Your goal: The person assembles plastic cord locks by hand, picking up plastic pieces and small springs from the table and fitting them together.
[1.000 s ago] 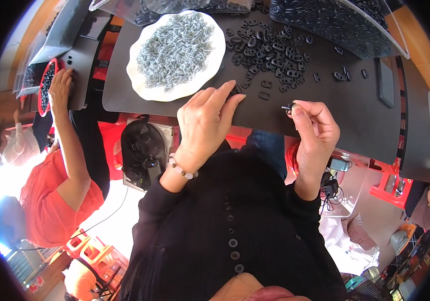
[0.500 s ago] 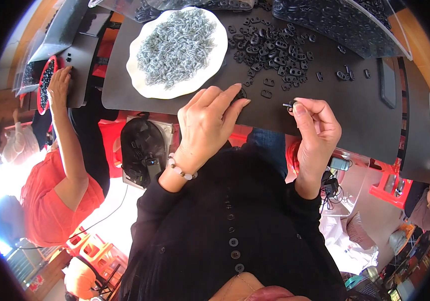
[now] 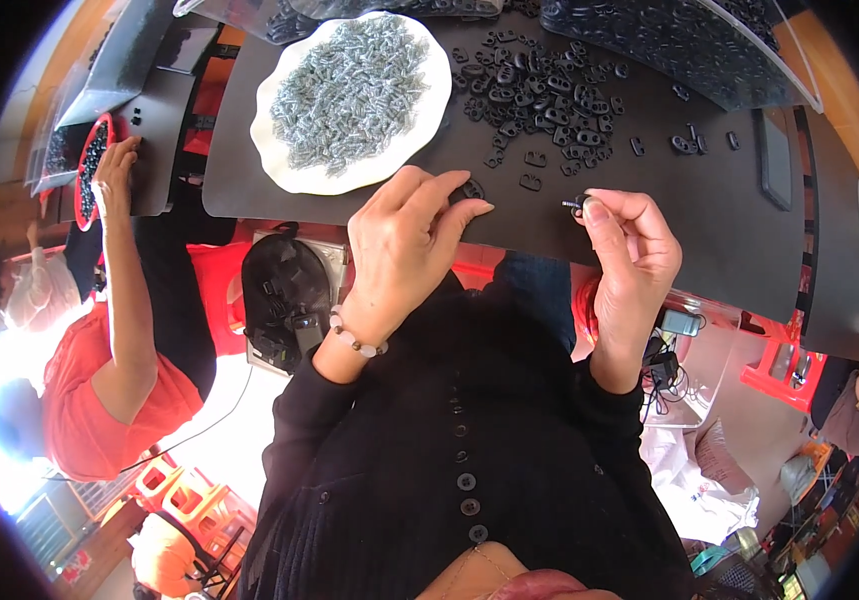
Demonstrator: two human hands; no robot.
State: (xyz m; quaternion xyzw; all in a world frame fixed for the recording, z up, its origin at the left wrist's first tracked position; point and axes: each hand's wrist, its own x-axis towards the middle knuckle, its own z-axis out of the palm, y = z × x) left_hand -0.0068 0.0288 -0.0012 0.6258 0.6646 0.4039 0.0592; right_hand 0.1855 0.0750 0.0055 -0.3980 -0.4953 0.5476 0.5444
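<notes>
My left hand (image 3: pixel 404 232) is at the table's near edge beside the plate, with thumb and forefinger around a small black cord-lock piece (image 3: pixel 472 188). The fingers partly hide that piece. To its right, my right hand (image 3: pixel 631 245) pinches another small black cord-lock part (image 3: pixel 578 206) between thumb and forefinger. A thin metal spring (image 3: pixel 567 204) sticks out of this part toward the left. Beyond the hands lies a loose heap of black two-holed cord-lock pieces (image 3: pixel 554 105). The white wavy-rimmed plate (image 3: pixel 267 150) is piled with small metal springs (image 3: pixel 349 95).
Clear plastic bins (image 3: pixel 694 50) of black parts stand at the table's far side. A dark phone-like slab (image 3: pixel 773 162) lies at the right. At the left, a co-worker in a red shirt (image 3: pixel 119 375) reaches to a red-rimmed bowl (image 3: pixel 87 190). A black bag (image 3: pixel 284 285) sits below the table edge.
My left hand has shifted slightly left, and the black piece at its fingertips moved with it. My right hand keeps its pinch, with the spring now showing a bit more clearly.
</notes>
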